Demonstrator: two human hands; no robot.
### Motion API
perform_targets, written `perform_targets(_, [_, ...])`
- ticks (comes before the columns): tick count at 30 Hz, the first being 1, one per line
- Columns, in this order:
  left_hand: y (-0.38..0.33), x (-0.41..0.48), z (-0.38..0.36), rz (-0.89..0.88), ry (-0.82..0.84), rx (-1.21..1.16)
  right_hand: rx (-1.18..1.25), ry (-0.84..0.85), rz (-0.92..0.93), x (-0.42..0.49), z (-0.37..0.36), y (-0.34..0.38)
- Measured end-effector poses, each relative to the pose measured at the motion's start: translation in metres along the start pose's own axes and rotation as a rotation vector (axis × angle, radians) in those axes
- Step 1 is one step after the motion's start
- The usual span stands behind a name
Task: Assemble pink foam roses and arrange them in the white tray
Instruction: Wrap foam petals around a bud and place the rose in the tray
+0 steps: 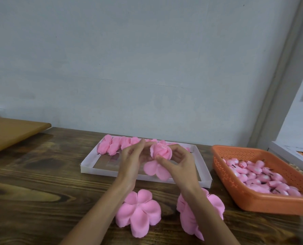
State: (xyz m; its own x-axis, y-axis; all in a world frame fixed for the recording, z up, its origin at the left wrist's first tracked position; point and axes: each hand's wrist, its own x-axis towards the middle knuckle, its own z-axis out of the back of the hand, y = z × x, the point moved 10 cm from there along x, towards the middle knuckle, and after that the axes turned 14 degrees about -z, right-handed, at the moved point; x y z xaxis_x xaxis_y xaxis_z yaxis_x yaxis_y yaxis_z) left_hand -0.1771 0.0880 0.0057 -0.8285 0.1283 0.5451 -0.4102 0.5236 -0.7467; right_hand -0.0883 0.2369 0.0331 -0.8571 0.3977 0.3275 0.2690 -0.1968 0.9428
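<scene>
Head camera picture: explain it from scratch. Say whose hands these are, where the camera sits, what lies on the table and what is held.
There is no machine here: a person works with bare hands, and the one camera sits on their head, looking forward and down. The left hand and right hand together hold a half-made pink rose above the white tray, which has a row of finished roses along its far edge. Flat petal pieces lie nearer on the wooden table; an orange basket of buds stands at right.
</scene>
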Motion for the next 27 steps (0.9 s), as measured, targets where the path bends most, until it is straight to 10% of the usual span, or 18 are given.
perform_targets(10, [0.024, -0.003, -0.005, 0.17, 0.242, 0.087, 0.209, -0.07, -0.096, -0.001, 0.017, -0.003])
perform_targets(27, [0.026, -0.007, 0.001, 0.182, -0.008, -0.076, 0.184, 0.123, -0.102, -0.005, -0.008, 0.004])
